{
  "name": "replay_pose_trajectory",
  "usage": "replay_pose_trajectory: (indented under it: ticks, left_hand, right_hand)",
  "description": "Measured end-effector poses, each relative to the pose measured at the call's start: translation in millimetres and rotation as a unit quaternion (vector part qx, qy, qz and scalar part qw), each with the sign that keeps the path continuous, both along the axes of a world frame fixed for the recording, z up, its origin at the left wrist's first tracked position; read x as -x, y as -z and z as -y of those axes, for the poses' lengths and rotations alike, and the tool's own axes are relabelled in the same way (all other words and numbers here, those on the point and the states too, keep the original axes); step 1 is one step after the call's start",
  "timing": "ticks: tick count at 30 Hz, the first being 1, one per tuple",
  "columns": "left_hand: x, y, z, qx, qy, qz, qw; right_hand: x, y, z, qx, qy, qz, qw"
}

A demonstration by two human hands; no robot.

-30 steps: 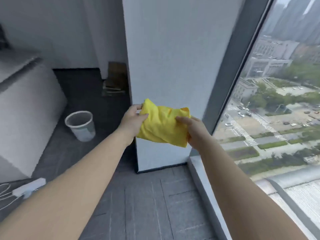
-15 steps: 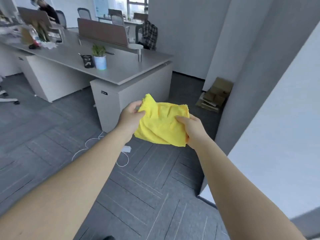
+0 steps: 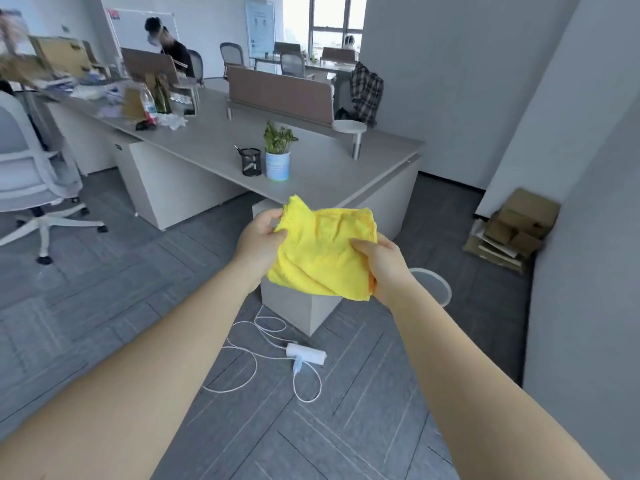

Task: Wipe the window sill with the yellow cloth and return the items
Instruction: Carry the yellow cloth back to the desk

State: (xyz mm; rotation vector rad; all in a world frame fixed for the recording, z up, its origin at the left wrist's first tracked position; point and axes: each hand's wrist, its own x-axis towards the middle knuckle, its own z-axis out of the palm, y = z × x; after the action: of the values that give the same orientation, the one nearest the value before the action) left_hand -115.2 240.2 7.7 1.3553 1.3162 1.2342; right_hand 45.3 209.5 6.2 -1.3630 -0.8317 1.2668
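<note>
I hold the folded yellow cloth (image 3: 323,249) out in front of me with both hands, at about chest height over the carpet. My left hand (image 3: 259,245) pinches its upper left corner. My right hand (image 3: 382,263) grips its right edge, thumb on top. A potted plant (image 3: 277,157) and a black mesh pen cup (image 3: 250,162) stand on the grey desk (image 3: 332,174) just beyond the cloth. The window sill is out of view.
A white power strip (image 3: 306,353) with looping cables lies on the floor under my arms. A waste bin (image 3: 434,287) shows behind my right wrist. Cardboard boxes (image 3: 512,230) lean against the wall on the right. An office chair (image 3: 31,181) stands left. People sit at far desks.
My view has swung left, from the window and pillar to the office desks. Both hands keep the same hold on the yellow cloth.
</note>
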Motion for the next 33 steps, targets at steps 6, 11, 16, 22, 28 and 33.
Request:
replay_pose_trajectory:
  ticks: [6, 11, 16, 22, 28, 33]
  left_hand:
    - [29, 20, -113, 0.046, 0.055, -0.021, 0.997]
    - [28, 44, -224, 0.067, 0.090, -0.057, 0.992]
    - [15, 62, -334, 0.081, 0.111, -0.072, 0.988]
    - [3, 98, -427, 0.109, 0.129, -0.129, 0.977]
    - [-7, 139, -523, 0.127, 0.183, -0.169, 0.960]
    - [-13, 168, -606, 0.143, 0.228, -0.186, 0.945]
  right_hand:
    - [26, 11, -108, 0.001, 0.010, -0.009, 1.000]
    - [23, 32, -213, 0.013, 0.022, -0.017, 1.000]
    - [12, 52, -318, 0.038, 0.047, -0.032, 0.998]
    - [3, 86, -406, 0.085, 0.070, -0.019, 0.994]
    - [1, 131, -483, 0.127, 0.121, -0.025, 0.984]
    - [4, 159, -550, 0.162, 0.168, -0.024, 0.972]
